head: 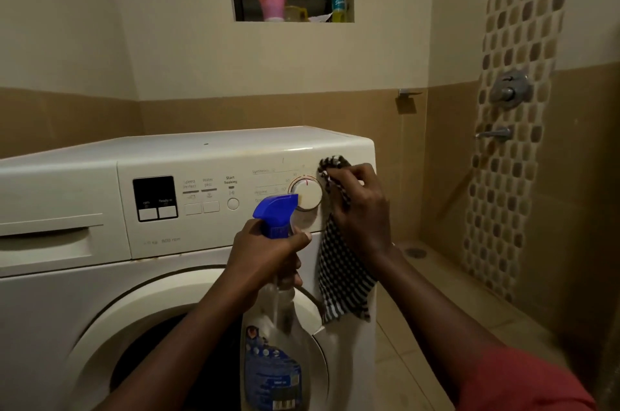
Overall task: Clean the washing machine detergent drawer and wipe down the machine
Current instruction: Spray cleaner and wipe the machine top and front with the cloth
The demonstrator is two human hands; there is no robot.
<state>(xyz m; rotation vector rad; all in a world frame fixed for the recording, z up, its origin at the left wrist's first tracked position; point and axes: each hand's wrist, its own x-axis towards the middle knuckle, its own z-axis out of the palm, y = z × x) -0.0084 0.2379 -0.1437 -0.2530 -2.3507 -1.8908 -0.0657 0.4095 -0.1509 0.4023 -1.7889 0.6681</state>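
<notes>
Wiping the washing machine [84, 159] control panel beside the program dial [307, 192]
Right hand [360, 209] clenches a black-and-white checked cloth [342, 276] against the panel just right of the dial; left hand [265, 254] grips a blue-triggered spray bottle [273, 343] below the dial; detergent drawer [50, 243] sits shut, far left of it

White washing machine [84, 175], black-and-white checked cloth [339, 276] (blue-nozzled spray bottle [273, 326]).

A left hand [265, 256] grips a spray bottle [273, 326] while the right hand [360, 209] presses a checked cloth [342, 276] beside the washing machine [84, 182] dial [307, 194].
</notes>
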